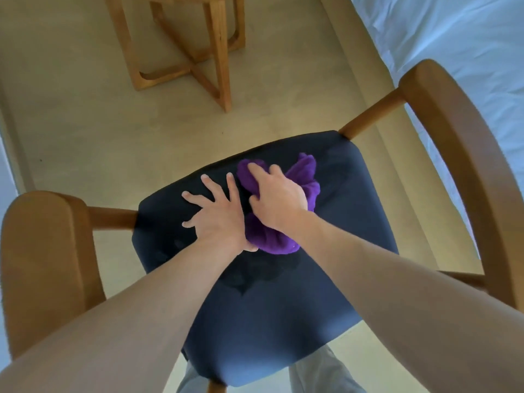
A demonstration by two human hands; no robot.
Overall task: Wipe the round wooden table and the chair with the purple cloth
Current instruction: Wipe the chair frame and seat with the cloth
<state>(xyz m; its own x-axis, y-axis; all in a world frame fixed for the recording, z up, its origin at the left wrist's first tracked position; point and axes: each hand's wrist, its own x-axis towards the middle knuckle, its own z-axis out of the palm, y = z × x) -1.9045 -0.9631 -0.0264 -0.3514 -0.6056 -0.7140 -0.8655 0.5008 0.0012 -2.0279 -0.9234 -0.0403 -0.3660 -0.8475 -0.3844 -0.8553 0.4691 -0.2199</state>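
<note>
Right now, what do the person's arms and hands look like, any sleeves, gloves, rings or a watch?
Both forearms are bare as far as the frame shows: no sleeves in view. The left hand and the right hand wear no gloves, and no rings, watch or bracelet show on the fingers or wrists. The only clothing in view is the light grey trousers below the chair seat.

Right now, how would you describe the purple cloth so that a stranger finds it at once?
Look at the wooden armchair with the dark navy seat cushion. On that cushion lies the purple cloth, bunched under the right hand, beside the left hand. It is the only bright purple thing there.
</note>
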